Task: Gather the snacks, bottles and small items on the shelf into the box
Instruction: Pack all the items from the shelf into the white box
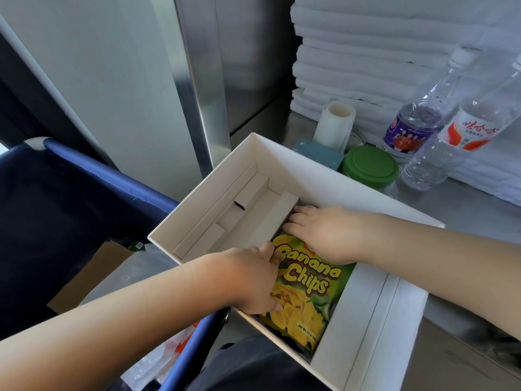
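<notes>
The green-and-yellow banana chips bag is laid inside the white cardboard box. Its left edge is gripped by the left hand; whether its top is grasped by the right hand cannot be told. It should be pressed flat.

Box looks like matt white cardboard, chip bag is glossy plastic, bottles clear plastic, shelf brushed metal, towels soft white cloth.
</notes>
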